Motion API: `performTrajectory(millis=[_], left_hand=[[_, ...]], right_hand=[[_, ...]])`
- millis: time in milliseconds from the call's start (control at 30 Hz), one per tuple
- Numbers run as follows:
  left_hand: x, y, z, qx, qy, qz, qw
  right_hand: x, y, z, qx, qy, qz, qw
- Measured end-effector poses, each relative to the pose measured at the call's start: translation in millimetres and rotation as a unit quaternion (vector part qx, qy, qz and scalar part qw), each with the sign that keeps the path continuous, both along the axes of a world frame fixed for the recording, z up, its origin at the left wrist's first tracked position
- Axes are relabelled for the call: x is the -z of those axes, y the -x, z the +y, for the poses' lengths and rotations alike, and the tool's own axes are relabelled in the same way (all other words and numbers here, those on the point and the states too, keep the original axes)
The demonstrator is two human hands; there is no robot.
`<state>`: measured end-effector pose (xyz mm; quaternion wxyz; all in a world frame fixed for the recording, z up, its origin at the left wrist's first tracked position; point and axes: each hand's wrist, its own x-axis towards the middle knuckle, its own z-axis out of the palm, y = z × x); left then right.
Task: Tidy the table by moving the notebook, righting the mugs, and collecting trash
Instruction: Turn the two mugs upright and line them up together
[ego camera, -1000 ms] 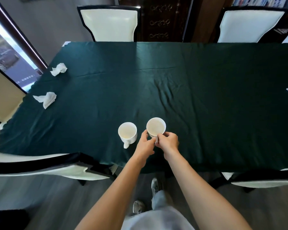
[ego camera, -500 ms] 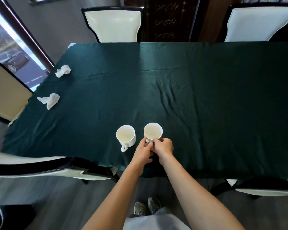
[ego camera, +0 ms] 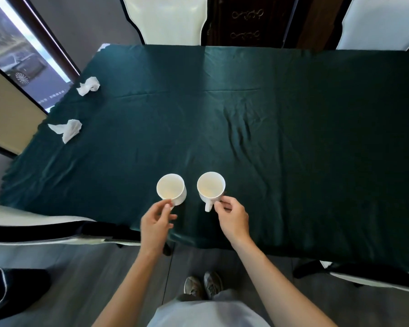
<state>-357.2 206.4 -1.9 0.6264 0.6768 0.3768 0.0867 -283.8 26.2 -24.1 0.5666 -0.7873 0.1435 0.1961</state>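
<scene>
Two white mugs stand upright side by side near the front edge of the green-clothed table (ego camera: 293, 142). My left hand (ego camera: 155, 223) is at the near side of the left mug (ego camera: 171, 189), with thumb and fingers pinched where its handle is, hiding it. My right hand (ego camera: 233, 215) has its fingertips against the handle of the right mug (ego camera: 211, 187), which points toward me. Two crumpled white tissues lie near the table's left edge, one farther back (ego camera: 88, 86) and one nearer (ego camera: 66, 129). No notebook is in view.
White chairs with dark frames stand around the table: two at the far side (ego camera: 168, 20) (ego camera: 383, 22), one at the near left (ego camera: 45, 227) and one at the near right (ego camera: 376, 277). A dark cabinet (ego camera: 246, 20) stands behind.
Both hands were together on the right mug's handle. My left hand has moved over to the left mug, while my right hand stays at the right mug. The view has moved closer.
</scene>
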Motion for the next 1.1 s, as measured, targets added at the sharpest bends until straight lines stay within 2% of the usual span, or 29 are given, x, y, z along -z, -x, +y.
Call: performTrajectory(millis=[133,333,567,767,967,1100], left_hand=[[13.8,1.5,18.8,-0.051,-0.026,0.027,0.998],[36.5,-13.0,12.8,-0.031,0.001,0.088,0.996],[43.7,-11.0,0.1,-0.060,0.030,0.050,0.997],[40.9,-17.8,-6.8,-0.043,0.046,0.026,0.998],[19.1,-21.4,-0.6,-0.008,-0.030,0.041,0.999],[-10.4,-12.3,5.4,-0.002,-0.030,0.003,1.000]], right_hand=[[7.6,9.6,-8.3,-0.025,0.006,-0.029,0.999],[18.6,13.6,3.5,-0.043,-0.043,-0.001,0.998],[20.9,9.7,15.2,-0.020,-0.088,-0.001,0.996],[23.5,9.7,29.8,0.011,-0.095,0.019,0.995],[4.6,10.6,35.3,0.025,-0.029,-0.025,0.999],[-25.6,17.8,42.9,0.027,-0.037,-0.063,0.997]])
